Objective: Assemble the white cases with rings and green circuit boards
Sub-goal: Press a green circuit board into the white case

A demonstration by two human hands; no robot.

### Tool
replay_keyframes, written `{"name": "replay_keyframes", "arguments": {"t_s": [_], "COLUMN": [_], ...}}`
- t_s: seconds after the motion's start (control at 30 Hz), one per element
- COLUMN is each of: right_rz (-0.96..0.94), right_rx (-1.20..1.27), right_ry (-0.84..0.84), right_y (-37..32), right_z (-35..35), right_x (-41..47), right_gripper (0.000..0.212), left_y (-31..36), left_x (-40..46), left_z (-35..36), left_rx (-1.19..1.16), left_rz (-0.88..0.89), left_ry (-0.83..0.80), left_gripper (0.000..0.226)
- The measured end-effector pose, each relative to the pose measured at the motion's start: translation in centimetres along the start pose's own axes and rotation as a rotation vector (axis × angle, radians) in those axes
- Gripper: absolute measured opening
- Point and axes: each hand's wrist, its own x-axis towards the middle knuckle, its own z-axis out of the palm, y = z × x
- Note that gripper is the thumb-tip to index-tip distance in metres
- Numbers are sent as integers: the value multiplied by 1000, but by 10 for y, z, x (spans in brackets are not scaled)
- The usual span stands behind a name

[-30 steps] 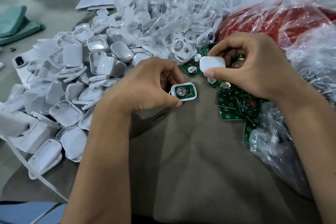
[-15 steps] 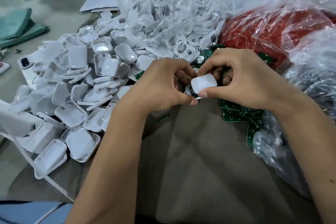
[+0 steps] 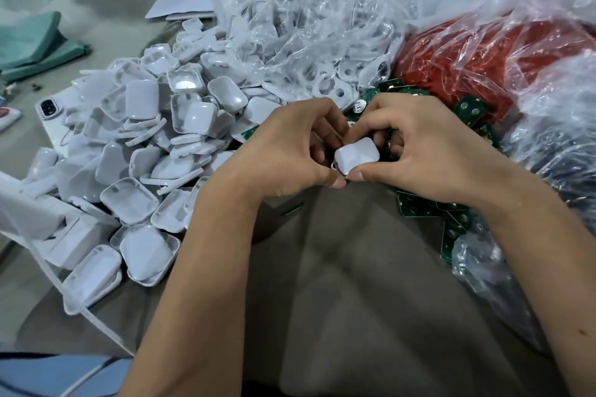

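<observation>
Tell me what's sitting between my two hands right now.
In the head view, a white case sits between the left hand and the right hand, pinched by both thumbs and fingers. A thin rim of its lower half shows underneath.

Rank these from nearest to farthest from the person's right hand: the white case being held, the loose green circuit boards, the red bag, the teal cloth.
From the right hand:
1. White case, pinched in its fingers.
2. Green circuit boards, just under the hand.
3. Red bag, behind it, under clear plastic.
4. Teal cloth, far left.
</observation>
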Motion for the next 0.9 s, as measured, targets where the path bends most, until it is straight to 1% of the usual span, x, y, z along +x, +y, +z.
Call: {"name": "replay_keyframes", "arguments": {"t_s": [0.23,0.33,0.4,0.47,0.6,0.73,0.9], "right_rz": [18,21,15,17,35,7,22], "right_rx": [-44,-42,-21,1,23,2,14], "right_ry": [-1,-12,-26,-37,-36,-35,2], "right_y": [-1,-1,-1,-2,-1,-2,1], "right_z": [3,2,1,-1,-2,-1,-2], "right_x": [1,1,0,-1,-2,-1,-2], "right_gripper": [34,32,30,32,33,34,35], "left_y": [-2,-4,-4,-2,1,6,14], "left_x": [0,0,1,3,3,3,3], "left_z": [-2,-3,-1,1,2,4,7], "left_rx": [-13,0,49,106,182,234,286], "left_rz": [-12,-40,-65,-80,-88,-100,-117], "left_ry": [-32,22,90,112,93,74,118], "left_gripper": [47,32,21,8,13,15,27]}}
